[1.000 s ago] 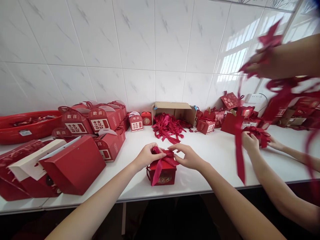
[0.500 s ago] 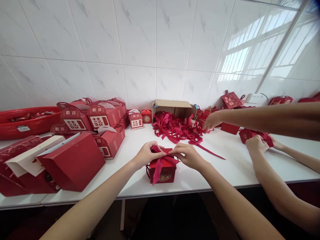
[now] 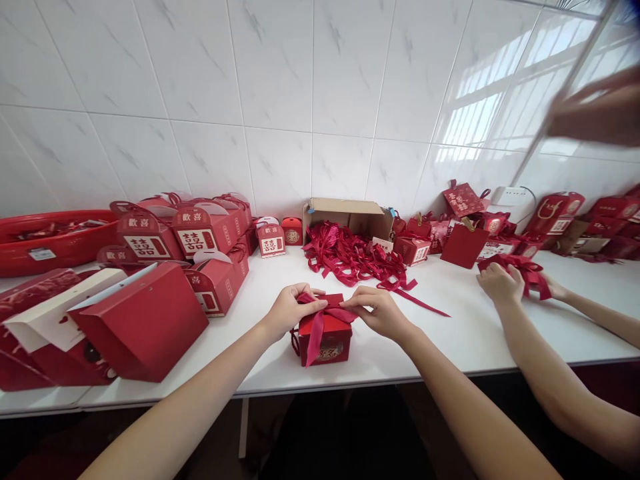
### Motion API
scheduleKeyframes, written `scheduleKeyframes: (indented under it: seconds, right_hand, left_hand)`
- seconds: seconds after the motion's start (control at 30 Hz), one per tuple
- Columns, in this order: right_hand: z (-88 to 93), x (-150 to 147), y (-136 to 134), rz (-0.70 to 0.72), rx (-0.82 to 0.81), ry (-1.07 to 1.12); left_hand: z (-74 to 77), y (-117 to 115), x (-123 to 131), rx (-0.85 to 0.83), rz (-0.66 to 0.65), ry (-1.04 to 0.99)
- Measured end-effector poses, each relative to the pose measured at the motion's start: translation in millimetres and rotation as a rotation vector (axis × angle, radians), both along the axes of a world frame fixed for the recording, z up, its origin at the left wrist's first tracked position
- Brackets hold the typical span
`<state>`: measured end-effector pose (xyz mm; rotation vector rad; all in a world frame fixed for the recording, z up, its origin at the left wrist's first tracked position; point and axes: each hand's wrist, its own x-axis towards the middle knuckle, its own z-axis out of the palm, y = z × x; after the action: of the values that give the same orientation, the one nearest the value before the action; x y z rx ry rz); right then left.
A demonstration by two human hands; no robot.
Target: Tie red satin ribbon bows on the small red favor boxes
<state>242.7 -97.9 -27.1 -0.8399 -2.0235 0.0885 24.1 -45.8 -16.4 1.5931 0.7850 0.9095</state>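
The right hand, which was spread a second ago, now pinches the ribbon opposite the left hand, also pinching it, so the tying seems controlled from both sides, above the small red box standing on the white table.

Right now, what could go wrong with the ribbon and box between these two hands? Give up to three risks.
The ribbon might slip if the left hand or right hand, both pinching it, relaxes. The small red box could slide under an uneven pull, as both hands are up at its top. A loose strand trailing from the ribbon pile might get dragged if brushed.
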Motion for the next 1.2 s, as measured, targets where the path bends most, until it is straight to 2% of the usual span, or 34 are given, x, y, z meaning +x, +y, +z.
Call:
scheduleKeyframes:
  seconds: [0.23, 0.4, 0.5, 0.67, 0.8, 0.87, 0.93, 1.0, 1.07, 1.13, 1.2]
  right_hand:
    - [-0.9, 2, -2, -0.001, -0.014, -0.010]
    - [-5.3, 5, -3, -0.001, -0.058, 0.019]
    - [-13.2, 12, -7, -0.015, -0.203, 0.122]
    - [-32.6, 11, -20, 0.127, -0.653, 0.110]
    - [-41.6, -9, -30, 0.148, -0.712, 0.240]
    - [-41.1, -8, -34, 0.132, -0.720, 0.312]
    - [-37.2, 6, -36, 0.045, -0.705, 0.386]
    - [-30.5, 32, -34, -0.123, -0.630, 0.487]
    - [-23.0, 63, -28, -0.421, -0.466, 0.565]
    - [-18.4, 89, -19, -0.824, -0.254, 0.569]
    - [-20.8, 104, -9, -1.125, -0.163, 0.525]
  left_hand:
    - [-1.6, 1, -1, 0.007, -0.033, -0.021]
    - [-3.5, -2, -2, 0.078, -0.048, 0.014]
    - [-4.9, -3, -4, 0.156, -0.075, 0.025]
    - [-9.2, -3, -5, 0.228, -0.112, 0.005]
    - [-17.9, 3, -3, 0.288, -0.122, -0.034]
    - [-25.4, 9, -7, 0.300, -0.095, -0.041]
    - [-35.0, 16, -14, 0.292, -0.047, -0.009]
    - [-45.6, 22, -22, 0.279, 0.001, 0.064]
    - [-55.2, 26, -27, 0.275, 0.019, 0.159]
    - [-61.5, 26, -29, 0.288, 0.008, 0.251]
    - [-64.1, 25, -28, 0.316, -0.010, 0.329]
